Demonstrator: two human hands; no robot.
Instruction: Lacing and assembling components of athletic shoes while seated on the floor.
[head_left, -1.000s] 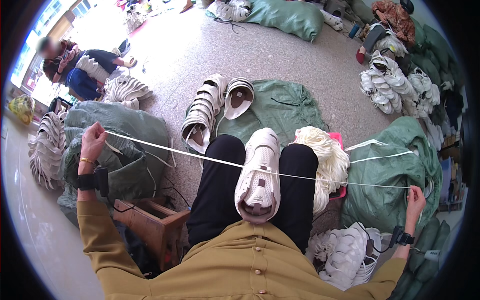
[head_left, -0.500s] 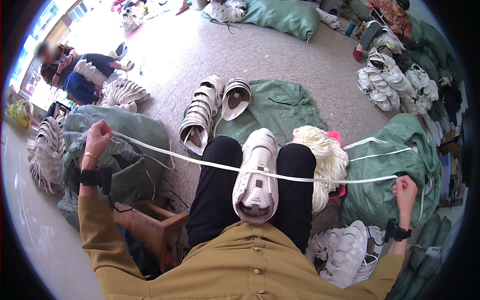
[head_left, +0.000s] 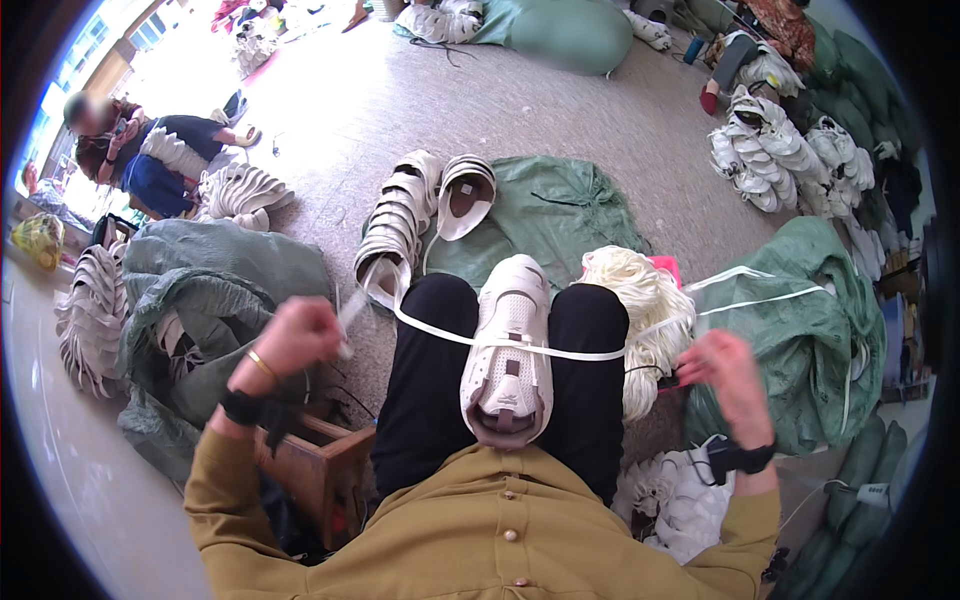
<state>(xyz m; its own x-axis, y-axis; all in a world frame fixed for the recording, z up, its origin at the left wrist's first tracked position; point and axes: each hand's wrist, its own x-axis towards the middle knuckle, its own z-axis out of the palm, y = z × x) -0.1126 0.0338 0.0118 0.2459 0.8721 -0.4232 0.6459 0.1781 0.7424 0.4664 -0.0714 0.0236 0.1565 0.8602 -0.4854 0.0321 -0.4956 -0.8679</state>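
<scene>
A white sneaker upper (head_left: 507,300) with grey-brown trim lies lengthwise between my thighs, its heel toward me. Across its middle runs a flat white shoelace (head_left: 455,337), slack and curved up at the left. My left hand (head_left: 305,330), smeared by motion, is closed in front of the left green sack, with a blurred white piece of lace at its fingers. Over on the right, my right hand (head_left: 722,370) is blurred too, beside a bundle of cream laces (head_left: 637,290). What its fingers hold is unclear; a small dark thing (head_left: 665,379) shows near their tips.
Green sacks stand at the left (head_left: 230,260) and right (head_left: 790,340). Ahead, a row of nested white uppers (head_left: 395,225) and a single upper (head_left: 465,197) lie by a flat green sack (head_left: 565,210). A wooden stool (head_left: 325,455) is near my left leg. Two people sit farther off.
Both hands have come inward and nearer the shoe, the left also lower. The shoelace, stretched between them before, now sags and curves over the shoe.
</scene>
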